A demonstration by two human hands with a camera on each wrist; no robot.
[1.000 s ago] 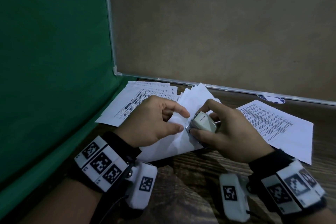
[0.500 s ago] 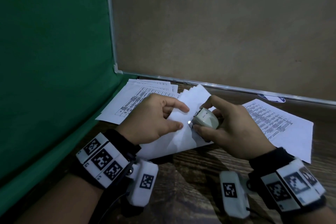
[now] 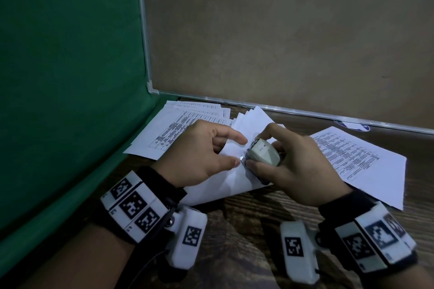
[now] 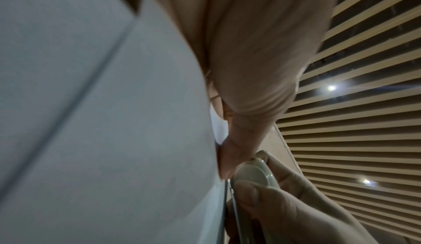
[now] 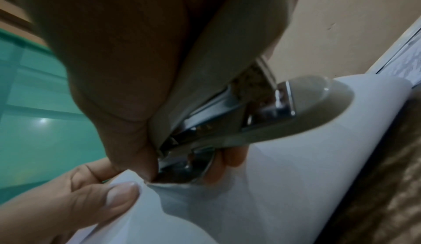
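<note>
A sheaf of white papers (image 3: pixel 218 185) lies fanned on the wooden table (image 3: pixel 246 230), its upper part raised between my hands. My left hand (image 3: pixel 237 150) pinches the papers between thumb and forefinger. My right hand (image 3: pixel 260 148) grips a small grey stapler (image 3: pixel 263 153) with its metal front end right beside my left thumb. In the right wrist view the stapler (image 5: pixel 250 118) has its jaws around the papers' edge (image 5: pixel 273 184), which is crumpled there. The left wrist view shows the papers (image 4: pixel 114 121) and the stapler (image 4: pixel 252 174) close up.
A stack of printed sheets (image 3: pixel 178 129) lies at the back left, partly under the sheaf. One printed sheet (image 3: pixel 366 162) lies to the right. A green panel (image 3: pixel 70 77) closes the left side and a brown board (image 3: pixel 281 30) the back.
My right hand has tilted the stapler a little, so its metal front end now shows by my left thumb. Both hands stay in nearly the same place.
</note>
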